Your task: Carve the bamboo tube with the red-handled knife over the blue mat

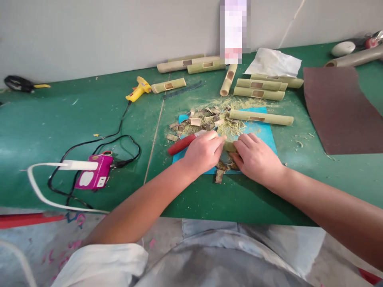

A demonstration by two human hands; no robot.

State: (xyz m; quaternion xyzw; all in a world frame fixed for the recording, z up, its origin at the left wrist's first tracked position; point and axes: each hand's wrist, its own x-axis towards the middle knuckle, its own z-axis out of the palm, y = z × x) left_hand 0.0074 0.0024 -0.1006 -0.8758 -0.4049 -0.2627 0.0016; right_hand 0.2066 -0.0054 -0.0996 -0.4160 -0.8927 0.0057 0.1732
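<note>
My left hand [205,150] is closed over the blue mat [263,135], its fingertips near a short greenish bamboo piece [229,146]. What those fingers grip, if anything, is hidden. Curled around the right end of that piece is my right hand [256,155], its thumb underneath. A red-handled tool [182,144] lies just beyond my left hand, which hides part of its metal end. Bamboo chips and shavings [206,119] are heaped behind the hands, and a loose chip [219,176] lies at the mat's near edge. A long slotted bamboo tube [269,118] rests across the mat's far side.
Several slotted bamboo tubes [259,93] lie at the back. On the left are a yellow glue gun [139,89], a purple power strip [95,171] and looping cords. Brown sheet [344,111] lies right, white paper [273,61] behind. The green table [185,203] ends before my body.
</note>
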